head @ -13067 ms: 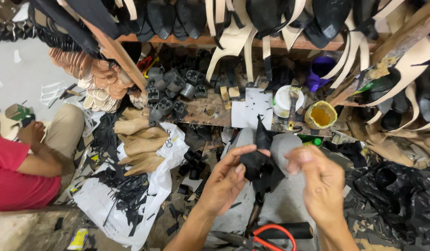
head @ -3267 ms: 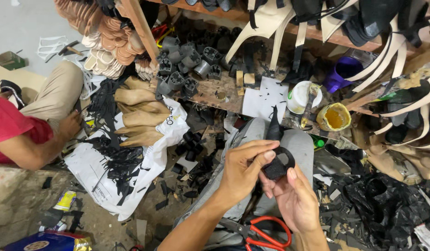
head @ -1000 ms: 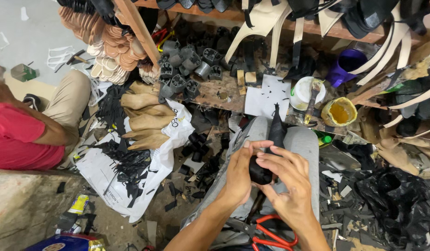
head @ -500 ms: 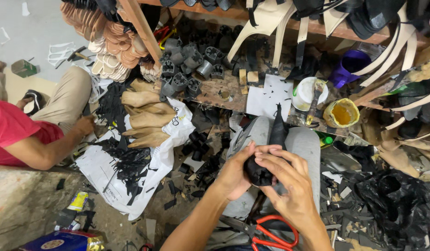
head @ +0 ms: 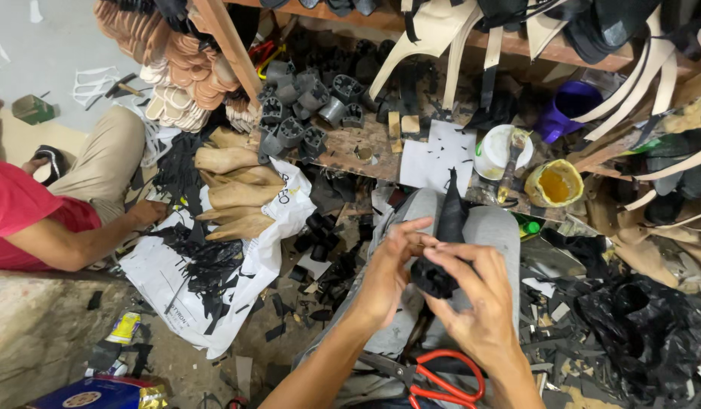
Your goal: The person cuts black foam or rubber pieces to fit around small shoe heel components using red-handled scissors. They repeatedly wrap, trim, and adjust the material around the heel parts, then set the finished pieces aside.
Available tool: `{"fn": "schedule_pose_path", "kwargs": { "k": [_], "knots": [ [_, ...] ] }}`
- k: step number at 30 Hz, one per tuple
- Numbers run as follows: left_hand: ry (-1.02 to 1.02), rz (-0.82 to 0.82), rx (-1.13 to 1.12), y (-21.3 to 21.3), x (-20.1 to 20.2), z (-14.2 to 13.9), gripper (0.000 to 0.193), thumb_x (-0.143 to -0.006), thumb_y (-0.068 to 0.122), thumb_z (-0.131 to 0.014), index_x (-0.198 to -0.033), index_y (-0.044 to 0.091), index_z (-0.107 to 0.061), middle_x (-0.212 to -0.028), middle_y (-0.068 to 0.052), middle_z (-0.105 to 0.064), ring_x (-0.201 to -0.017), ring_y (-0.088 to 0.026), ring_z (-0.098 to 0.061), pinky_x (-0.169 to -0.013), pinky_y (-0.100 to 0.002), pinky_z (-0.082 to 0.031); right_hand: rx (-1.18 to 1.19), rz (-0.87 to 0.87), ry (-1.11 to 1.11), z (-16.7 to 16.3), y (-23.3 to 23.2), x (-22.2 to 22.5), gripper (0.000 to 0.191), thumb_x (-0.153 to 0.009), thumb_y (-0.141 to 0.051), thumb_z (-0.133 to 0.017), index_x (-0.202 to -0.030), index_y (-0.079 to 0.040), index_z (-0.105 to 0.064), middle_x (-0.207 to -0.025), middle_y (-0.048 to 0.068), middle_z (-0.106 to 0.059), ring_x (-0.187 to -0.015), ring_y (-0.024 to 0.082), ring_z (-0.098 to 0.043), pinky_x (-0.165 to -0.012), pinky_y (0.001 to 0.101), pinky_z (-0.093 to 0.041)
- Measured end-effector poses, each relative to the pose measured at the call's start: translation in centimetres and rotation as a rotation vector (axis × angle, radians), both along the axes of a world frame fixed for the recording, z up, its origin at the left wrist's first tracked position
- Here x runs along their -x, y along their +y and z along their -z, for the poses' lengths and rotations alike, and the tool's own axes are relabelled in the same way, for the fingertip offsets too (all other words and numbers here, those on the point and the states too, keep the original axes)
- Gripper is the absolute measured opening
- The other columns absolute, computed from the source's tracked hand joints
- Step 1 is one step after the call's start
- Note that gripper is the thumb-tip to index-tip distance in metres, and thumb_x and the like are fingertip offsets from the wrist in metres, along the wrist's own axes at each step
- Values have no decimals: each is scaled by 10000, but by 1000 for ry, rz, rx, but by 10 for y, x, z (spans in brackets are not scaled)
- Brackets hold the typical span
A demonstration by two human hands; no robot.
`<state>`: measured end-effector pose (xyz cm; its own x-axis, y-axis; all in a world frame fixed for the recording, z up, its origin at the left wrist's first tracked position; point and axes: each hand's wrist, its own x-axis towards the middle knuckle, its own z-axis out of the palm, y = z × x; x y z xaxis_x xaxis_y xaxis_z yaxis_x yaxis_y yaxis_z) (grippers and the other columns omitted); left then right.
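Both hands (head: 434,284) hide black shoe piece (head: 449,220) base.

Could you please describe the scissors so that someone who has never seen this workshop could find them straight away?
Start from the person's two hands, the left hand and right hand, which pinch a black shoe piece over the lap. Just below the right hand, on the grey trousers, lie the scissors. Their bright red loop handles stand out from the black scraps around.
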<state>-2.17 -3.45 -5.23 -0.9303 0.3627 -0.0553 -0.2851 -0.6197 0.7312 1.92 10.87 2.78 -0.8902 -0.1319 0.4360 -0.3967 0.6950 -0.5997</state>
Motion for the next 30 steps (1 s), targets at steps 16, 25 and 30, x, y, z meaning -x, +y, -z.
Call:
{"fn": "schedule_pose_path", "kwargs": {
  "k": [16, 25, 30],
  "knots": [
    [158, 6, 236, 13, -28, -28, 316, -1115, 299, -503, -1336, 75, -503, -1023, -18, -491, -814, -76, -389, -726, -232, -364, 774, 50, -285, 31, -10, 0, 373, -1069, -251, -542, -1355, -30, -636, -1248, 66, -660, -1149, 128, -593, -1012, 275, -457],
    [187, -65, 373, 9, -19, -31, 282, -1106, 329, -461, -1238, 109, -578, -962, 8, -555, -752, -41, -467, -601, -203, -394, 746, 248, -444, 42, -19, -7, 557, -1114, -416, -416, -1502, -80, -635, -1078, 85, -667, -811, 159, -464, -687, 302, -360],
    [9, 218, 302, -2, -16, -46, 350, -1115, 276, -468, -1451, 177, -477, -881, -52, -389, -702, -118, -348, -599, -257, -301, 738, 204, -404, 32, -15, -2, 531, -1125, -395, -401, -1486, -80, -632, -1008, 59, -600, -838, 106, -468, -716, 249, -364]
  ]
}}
